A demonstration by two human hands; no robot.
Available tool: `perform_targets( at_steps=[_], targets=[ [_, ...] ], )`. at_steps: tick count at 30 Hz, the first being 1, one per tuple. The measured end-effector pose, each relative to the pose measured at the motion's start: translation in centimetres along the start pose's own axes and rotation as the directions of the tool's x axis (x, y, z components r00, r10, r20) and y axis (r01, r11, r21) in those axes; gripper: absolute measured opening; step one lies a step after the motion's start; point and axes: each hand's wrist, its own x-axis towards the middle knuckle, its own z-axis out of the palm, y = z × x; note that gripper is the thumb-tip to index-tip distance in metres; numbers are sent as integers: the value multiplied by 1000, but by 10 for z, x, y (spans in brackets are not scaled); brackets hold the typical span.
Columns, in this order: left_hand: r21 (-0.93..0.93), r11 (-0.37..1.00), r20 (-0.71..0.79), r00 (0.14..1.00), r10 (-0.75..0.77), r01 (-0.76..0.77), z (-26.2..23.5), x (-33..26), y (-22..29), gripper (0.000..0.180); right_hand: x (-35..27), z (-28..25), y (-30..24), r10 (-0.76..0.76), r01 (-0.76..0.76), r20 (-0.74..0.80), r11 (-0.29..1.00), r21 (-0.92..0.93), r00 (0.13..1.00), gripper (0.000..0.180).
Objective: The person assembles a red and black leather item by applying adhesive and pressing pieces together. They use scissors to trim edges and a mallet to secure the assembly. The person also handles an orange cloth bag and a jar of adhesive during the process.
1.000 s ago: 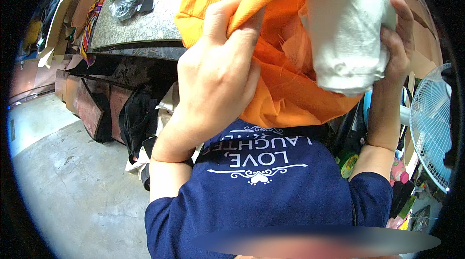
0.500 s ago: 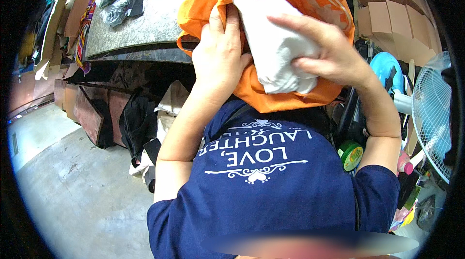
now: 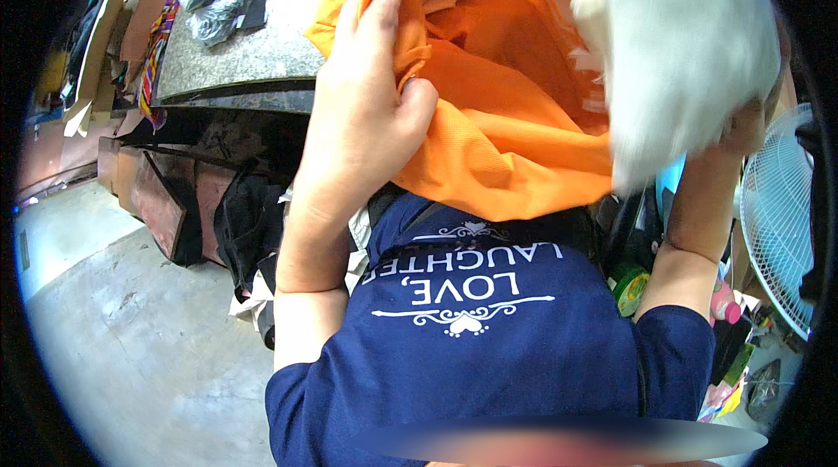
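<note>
My left hand (image 3: pixel 367 109) grips the rim of an orange fabric bag (image 3: pixel 511 161), thumb outside and fingers over its edge. The bag's mouth gapes toward me, with orange lining in view and a pale piece near the far rim. Up at the right, apart from my left hand, a white cloth bundle (image 3: pixel 690 57) is blurred by motion. My right hand (image 3: pixel 746 128) holds that bundle from its right side; most of the fingers are hidden behind it. The bundle covers the bag's right rim.
A grey worktop (image 3: pixel 279 39) with plastic-wrapped packets (image 3: pixel 216 13) lies beyond on the left. Close to my right arm stand a fan (image 3: pixel 781 214), a green round container (image 3: pixel 627 288) and a pink bottle (image 3: pixel 724 303). Cardboard pieces (image 3: pixel 166 205) lean under the worktop.
My right hand has lifted the white cloth bundle out of the bag's mouth, up and to the right. My left hand has shifted slightly left with the rim, and the bag's inside now shows.
</note>
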Motion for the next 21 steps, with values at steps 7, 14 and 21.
perform_targets(
  at_steps=[7, 14, 21],
  targets=[
    [-374, 926, 231, 972, 30, 60, -38, 11, 10, 75, 30, 59, 6, 156, 12, 395, 921, -390, 905, 39],
    [-357, 928, 161, 971, 179, -111, -35, 10, 12, 65, 53, 87, 51, -65, 256, 299, 705, -662, 952, 42],
    [-20, 999, -137, 990, 38, -42, -38, 14, -10, 56, 23, 90, 33, 310, -178, 430, 930, -321, 848, 47]
  ],
)
